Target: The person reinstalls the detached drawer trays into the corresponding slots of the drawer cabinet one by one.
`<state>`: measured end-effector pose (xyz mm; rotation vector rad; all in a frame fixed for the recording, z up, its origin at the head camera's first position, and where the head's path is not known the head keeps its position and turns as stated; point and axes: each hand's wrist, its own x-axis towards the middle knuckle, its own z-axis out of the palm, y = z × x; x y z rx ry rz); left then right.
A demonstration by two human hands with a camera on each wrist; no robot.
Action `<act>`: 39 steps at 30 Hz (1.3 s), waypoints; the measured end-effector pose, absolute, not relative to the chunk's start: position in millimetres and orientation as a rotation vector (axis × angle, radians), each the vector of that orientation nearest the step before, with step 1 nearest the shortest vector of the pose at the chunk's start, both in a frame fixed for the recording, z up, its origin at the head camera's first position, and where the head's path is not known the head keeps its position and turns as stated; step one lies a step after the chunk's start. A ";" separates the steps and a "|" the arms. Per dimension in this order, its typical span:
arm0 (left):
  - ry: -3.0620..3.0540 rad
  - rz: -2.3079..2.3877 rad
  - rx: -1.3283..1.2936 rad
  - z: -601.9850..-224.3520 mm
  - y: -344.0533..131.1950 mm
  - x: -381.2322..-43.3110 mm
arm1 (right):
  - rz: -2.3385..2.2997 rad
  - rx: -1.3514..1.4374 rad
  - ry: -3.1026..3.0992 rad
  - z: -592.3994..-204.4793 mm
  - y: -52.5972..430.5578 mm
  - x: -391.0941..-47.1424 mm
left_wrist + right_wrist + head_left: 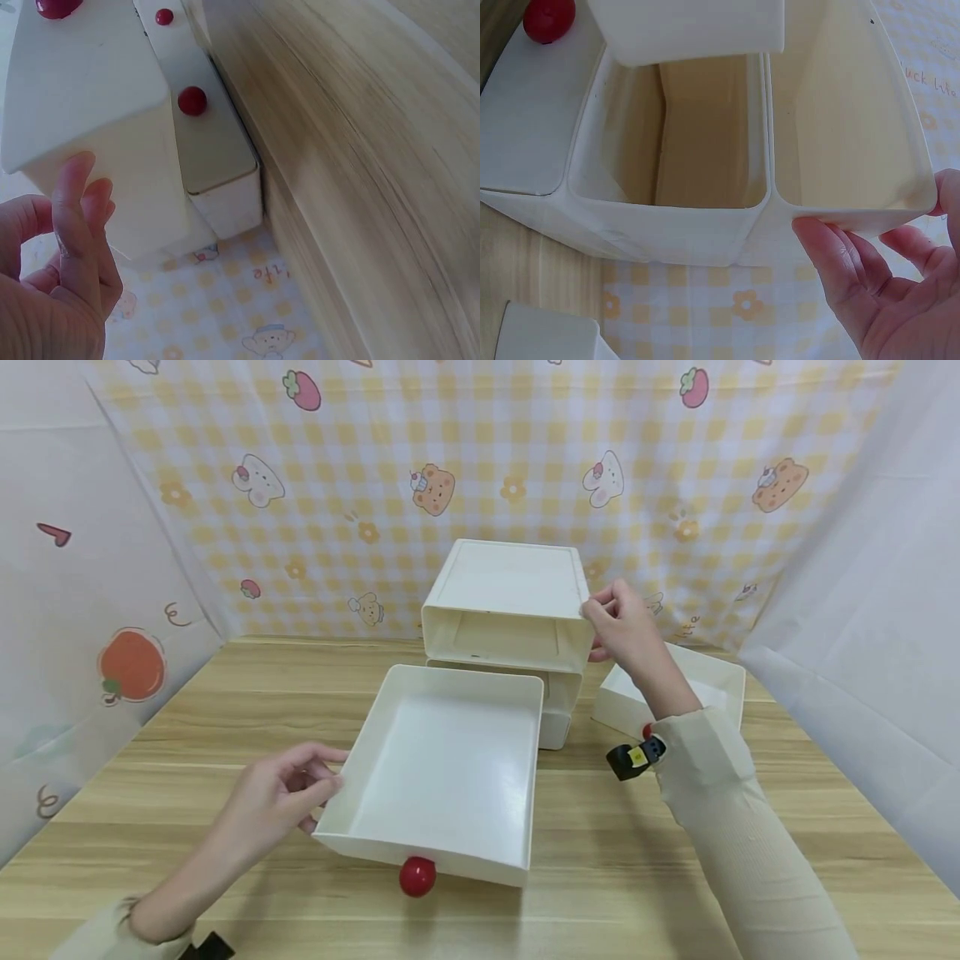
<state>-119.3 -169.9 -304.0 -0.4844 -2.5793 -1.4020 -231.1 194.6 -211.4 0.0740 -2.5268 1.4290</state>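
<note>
A white drawer (450, 760) with a round red knob (417, 877) is tilted over the table in front of a stacked white drawer unit (517, 578). My left hand (288, 789) holds this drawer by its left side wall, thumb near the front corner. In the left wrist view the fingers lie along the drawer's side (139, 176). My right hand (622, 622) grips the unit's upper right edge. In the right wrist view, the top compartment (847, 112) and the middle compartment (705, 135) stand without drawers, while the bottom drawer (536, 112) is in place.
Another white drawer (723, 672) with a red knob lies on the wooden table (315, 702) to the right, partly hidden by my right forearm. Behind hangs a yellow checked cloth (517, 435), with white sheets on both sides.
</note>
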 end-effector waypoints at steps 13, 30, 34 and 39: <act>-2.619 -1.473 -0.511 -299.1 -149.2 -121.0 | 1.410 0.077 -2.525 -212.6 196.1 -233.4; -2.649 -1.498 -0.491 -298.3 -137.6 -130.5 | 1.424 0.084 -2.534 -211.6 196.5 -231.6; -2.657 -1.513 -0.487 -298.8 -136.6 -132.8 | 1.418 0.079 -2.539 -211.5 196.2 -231.5; -2.659 -1.558 -0.476 -298.2 -133.5 -135.7 | 1.423 0.074 -2.537 -211.5 196.0 -231.3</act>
